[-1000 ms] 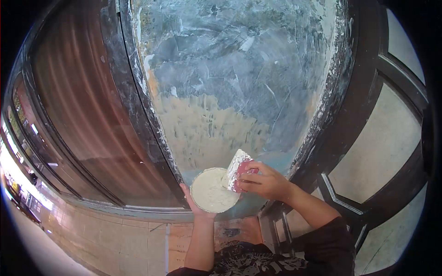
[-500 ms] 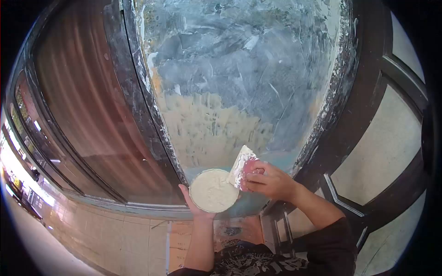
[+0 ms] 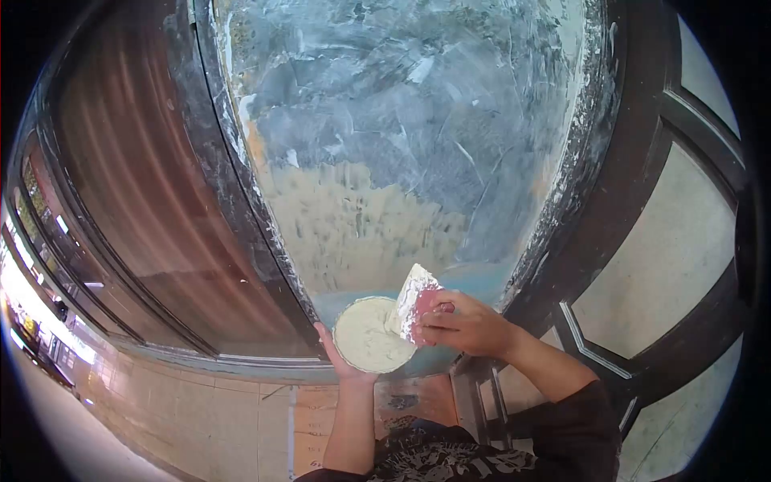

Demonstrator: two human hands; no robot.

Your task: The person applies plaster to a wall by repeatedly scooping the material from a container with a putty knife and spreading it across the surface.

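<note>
A round bowl of cream-coloured putty [image 3: 365, 341] rests in my left hand [image 3: 347, 365], which cups it from below and along its left side. My right hand [image 3: 466, 324] grips a putty knife [image 3: 418, 309] by its pinkish-red part. White putty coats the wide blade, and its lower left edge sits at the bowl's right rim, over the putty. Just beyond the bowl stands a wall panel [image 3: 377, 128], smeared blue-grey above with a beige patch lower down. The fingers under the bowl are mostly hidden.
Dark, putty-flecked frame strips [image 3: 241, 161] border the panel. To the left is a brown glossy pane [image 3: 120, 145]; to the right, dark wood framing with pale panels [image 3: 634, 257]. Below lie floor tiles [image 3: 217, 418] and a piece of cardboard [image 3: 313, 418].
The putty knife in my right hand has shifted slightly left and down, farther over the bowl's right side. My left hand keeps the bowl nearly still. The view has moved a little.
</note>
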